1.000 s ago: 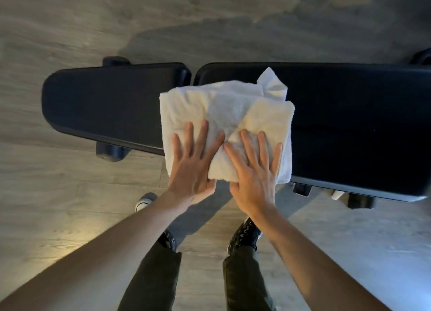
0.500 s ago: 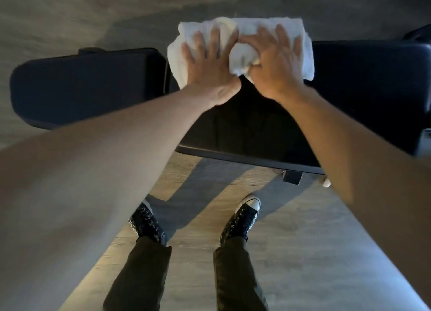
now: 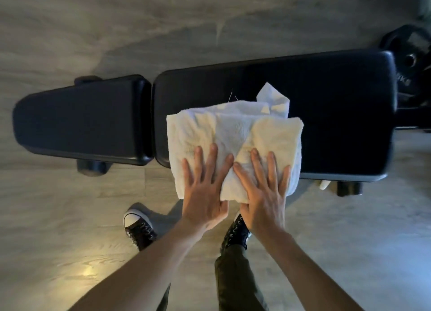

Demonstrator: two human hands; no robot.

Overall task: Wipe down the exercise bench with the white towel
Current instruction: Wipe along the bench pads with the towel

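A pale wood-grain floor point(image 3: 70, 205) fills the view, and across it lies the black exercise bench point(image 3: 326, 100), made of 2 padded sections: a shorter, tapered seat pad point(image 3: 79, 119) at the left and a longer back pad at the right, with a narrow gap between them. Past the right end of the bench, near the upper right corner, sits a dark weight plate point(image 3: 410, 51). The white towel point(image 3: 233, 133), loosely folded with 1 corner sticking up at its far side, lies on the left part of the long pad and drapes over the bench's near edge. The left hand point(image 3: 205, 189) and the right hand point(image 3: 263, 194) lie side by side on the towel's near half, both flat and wide open, fingers spread and pointing away from the person, palms pressing down on the cloth at the bench edge; neither hand grips it. Below the hands, 2 dark lace-up shoes stand on the floor, the left shoe point(image 3: 138, 226) well out to the left and the right shoe point(image 3: 235, 233) partly hidden under the right wrist.
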